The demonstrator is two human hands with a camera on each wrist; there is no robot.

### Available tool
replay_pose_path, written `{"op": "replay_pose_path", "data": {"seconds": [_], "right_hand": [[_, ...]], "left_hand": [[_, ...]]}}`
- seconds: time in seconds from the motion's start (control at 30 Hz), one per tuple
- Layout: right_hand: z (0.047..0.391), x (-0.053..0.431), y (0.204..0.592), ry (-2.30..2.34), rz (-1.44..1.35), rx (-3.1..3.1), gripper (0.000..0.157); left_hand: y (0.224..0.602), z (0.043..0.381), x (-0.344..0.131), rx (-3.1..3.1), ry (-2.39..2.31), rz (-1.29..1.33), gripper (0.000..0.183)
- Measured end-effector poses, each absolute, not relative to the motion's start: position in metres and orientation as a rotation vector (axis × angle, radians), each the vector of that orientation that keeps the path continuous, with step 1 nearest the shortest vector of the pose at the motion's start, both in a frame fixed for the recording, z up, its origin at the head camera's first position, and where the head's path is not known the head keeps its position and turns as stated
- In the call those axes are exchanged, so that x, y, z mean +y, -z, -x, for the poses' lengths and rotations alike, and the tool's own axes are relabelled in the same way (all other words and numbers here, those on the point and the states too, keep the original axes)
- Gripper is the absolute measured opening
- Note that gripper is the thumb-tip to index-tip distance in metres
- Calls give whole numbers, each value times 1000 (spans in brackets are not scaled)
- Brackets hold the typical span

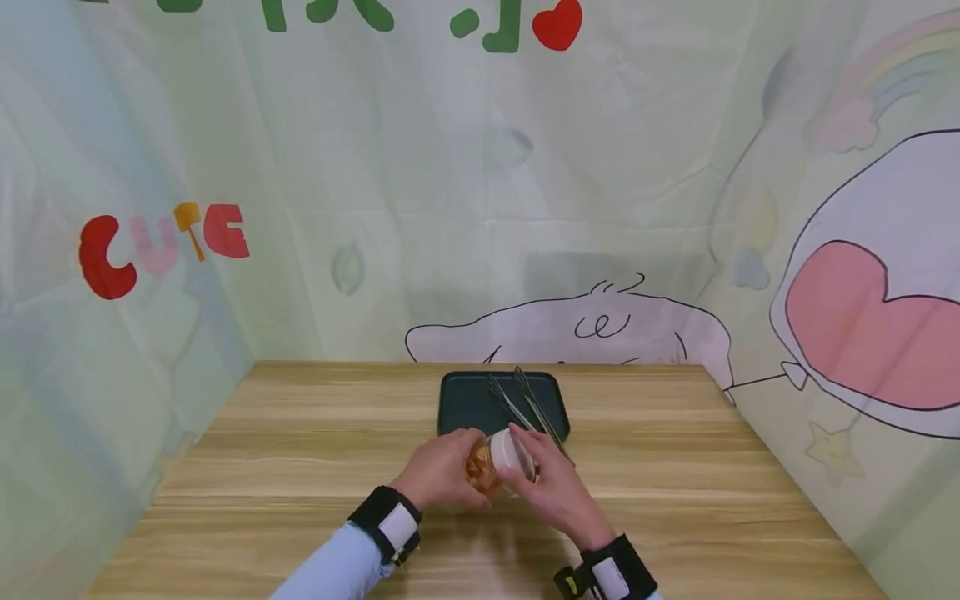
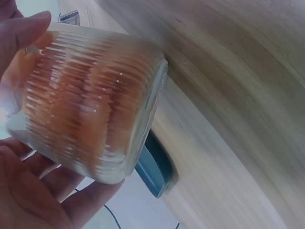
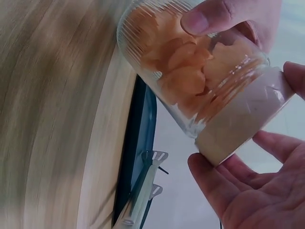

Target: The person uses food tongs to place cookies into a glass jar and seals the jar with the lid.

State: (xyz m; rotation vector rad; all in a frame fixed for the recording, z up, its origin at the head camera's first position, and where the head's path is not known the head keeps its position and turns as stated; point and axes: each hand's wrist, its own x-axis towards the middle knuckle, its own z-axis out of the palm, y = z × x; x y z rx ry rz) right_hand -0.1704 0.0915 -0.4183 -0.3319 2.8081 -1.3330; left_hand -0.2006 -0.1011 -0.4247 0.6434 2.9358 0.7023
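A clear ribbed jar [image 1: 481,468] filled with thin orange pieces is held tilted over the table, its lid end to the right. My left hand [image 1: 441,472] grips the jar's body, fingers and thumb round the ribbed wall [image 2: 90,105]. On the white lid [image 1: 512,455], my right hand [image 1: 557,492] has its thumb and fingers pinched round the rim. In the right wrist view the lid [image 3: 248,114] sits on the jar's mouth, and the orange pieces [image 3: 183,71] show through the wall.
Behind the hands a dark rectangular tray [image 1: 463,402] lies near the table's back edge. Metal tongs [image 1: 529,402] rest across it, their handle end reaching over its front right side toward my right hand. A printed cloth [image 1: 450,208] hangs behind the wooden table [image 1: 315,433].
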Motion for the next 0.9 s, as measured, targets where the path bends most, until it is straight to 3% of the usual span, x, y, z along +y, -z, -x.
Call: {"op": "replay_pose_path", "data": {"seconds": [0.47,0.9], "right_hand": [[174,84,419,1218,96,2882,78],[180,102,420,1341,440,2699,82]], "left_hand": [[424,201,-100,2938,-704,-667,72],[422,200,-102,2913,-689,-647,78]]}}
